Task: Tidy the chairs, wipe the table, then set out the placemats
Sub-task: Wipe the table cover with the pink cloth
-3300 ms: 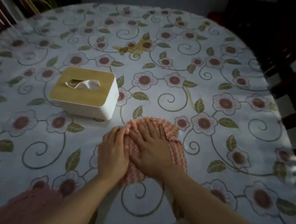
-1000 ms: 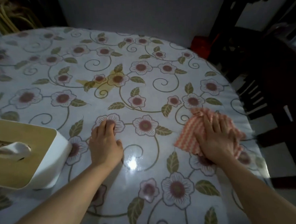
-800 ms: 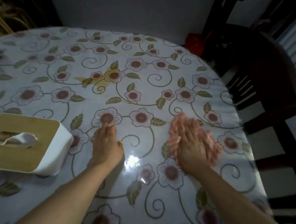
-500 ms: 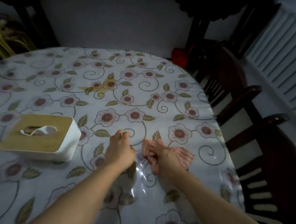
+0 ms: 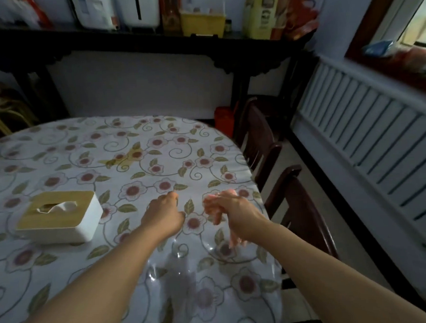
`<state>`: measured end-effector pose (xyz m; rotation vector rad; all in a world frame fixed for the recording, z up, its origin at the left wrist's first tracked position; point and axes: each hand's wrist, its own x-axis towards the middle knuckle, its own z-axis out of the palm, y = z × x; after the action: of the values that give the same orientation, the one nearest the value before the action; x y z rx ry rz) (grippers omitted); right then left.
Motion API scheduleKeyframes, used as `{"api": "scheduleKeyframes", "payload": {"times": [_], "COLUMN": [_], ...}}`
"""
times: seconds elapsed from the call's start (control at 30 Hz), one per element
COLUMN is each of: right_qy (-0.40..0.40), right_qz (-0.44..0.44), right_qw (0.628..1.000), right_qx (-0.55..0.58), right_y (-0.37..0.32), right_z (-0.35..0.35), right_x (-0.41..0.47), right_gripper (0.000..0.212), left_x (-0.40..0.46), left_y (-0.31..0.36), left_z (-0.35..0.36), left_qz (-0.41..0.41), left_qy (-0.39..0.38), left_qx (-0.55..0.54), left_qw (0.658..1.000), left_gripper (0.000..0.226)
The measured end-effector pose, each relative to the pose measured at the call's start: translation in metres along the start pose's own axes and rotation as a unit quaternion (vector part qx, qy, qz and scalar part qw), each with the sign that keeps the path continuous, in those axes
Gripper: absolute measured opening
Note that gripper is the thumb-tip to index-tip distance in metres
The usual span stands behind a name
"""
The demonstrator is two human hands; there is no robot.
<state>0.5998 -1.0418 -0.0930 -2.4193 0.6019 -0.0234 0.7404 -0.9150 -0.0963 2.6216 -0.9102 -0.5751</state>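
The round table (image 5: 71, 265) wears a floral cloth under clear plastic. My right hand (image 5: 236, 210) is near the table's right edge and grips a bunched pink-and-white wiping cloth (image 5: 211, 207), whose end hangs below my wrist. My left hand (image 5: 164, 213) rests on the tabletop just left of it, with nothing in it. Two dark wooden chairs (image 5: 261, 144) (image 5: 306, 215) stand against the right side of the table.
A white tissue box with a wooden lid (image 5: 59, 217) sits on the table to the left. A white slatted radiator cover (image 5: 378, 140) runs along the right wall. A dark console shelf (image 5: 151, 44) with boxes and a red object (image 5: 223, 121) stand behind the table.
My right hand swept the cloth from the table's right edge back toward my left hand and bunched it up. My head rose, bringing the shelf and chairs into view.
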Motion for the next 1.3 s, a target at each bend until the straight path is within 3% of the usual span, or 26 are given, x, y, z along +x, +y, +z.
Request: {"api": "scheduleKeyframes", "payload": {"times": [0.2, 0.3, 0.53, 0.6, 0.87, 1.3], "right_qy": [-0.013, -0.019, -0.042, -0.046, -0.054, -0.128], "right_qz": [-0.021, -0.071, -0.147, -0.155, -0.211, -0.264], "right_qw": [0.999, 0.997, 0.987, 0.983, 0.976, 0.956], "right_qx": [0.047, 0.014, 0.052, 0.084, 0.026, -0.014], "right_y": [0.047, 0.082, 0.137, 0.145, 0.179, 0.199], "right_z": [-0.071, -0.100, -0.175, -0.188, -0.225, -0.287], "right_x": [-0.007, -0.002, -0.004, 0.000, 0.076, 0.302], "right_gripper": [0.061, 0.068, 0.033, 0.033, 0.039, 0.046], "left_x": [-0.003, -0.002, -0.006, -0.001, 0.067, 0.290], "left_y": [0.081, 0.132, 0.229, 0.240, 0.260, 0.279], "left_z": [0.005, 0.017, 0.047, 0.046, 0.036, -0.003], "left_qz": [-0.020, -0.047, -0.114, -0.116, -0.182, -0.240], "left_qy": [0.040, 0.067, 0.106, 0.105, 0.100, 0.130], "left_qx": [0.020, 0.008, 0.001, 0.012, -0.016, -0.080], "left_qw": [0.999, 0.997, 0.988, 0.988, 0.978, 0.959], "left_gripper": [0.050, 0.053, 0.054, 0.056, 0.057, 0.053]}}
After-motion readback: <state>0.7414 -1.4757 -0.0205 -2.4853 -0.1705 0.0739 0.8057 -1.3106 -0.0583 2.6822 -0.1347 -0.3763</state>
